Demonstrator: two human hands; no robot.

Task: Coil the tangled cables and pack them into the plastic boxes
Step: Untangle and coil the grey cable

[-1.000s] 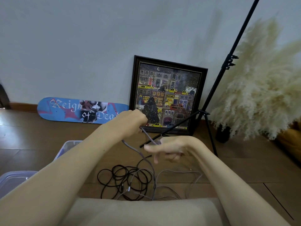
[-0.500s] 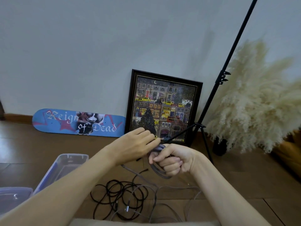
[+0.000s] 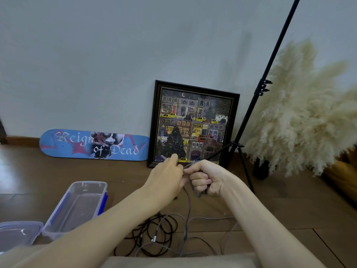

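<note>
As seen from the head camera: clamps small loops of the grey cable (image 3: 188,209) in the fisted right hand (image 3: 204,178), raised above the wooden floor (image 3: 58,171). Pinches the same cable with the left hand (image 3: 168,175), touching the right fist. Hangs slack from both hands into a tangle with the black cable (image 3: 166,227) on the floor. Left of the tangle: open-topped clear plastic box (image 3: 87,183), with a second clear container (image 3: 19,233) just beside it.

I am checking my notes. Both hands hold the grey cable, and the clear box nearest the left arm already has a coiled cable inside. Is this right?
Not quite: in the head view the clear box has no cable inside. The left hand and the right hand do hold the grey cable.
</note>
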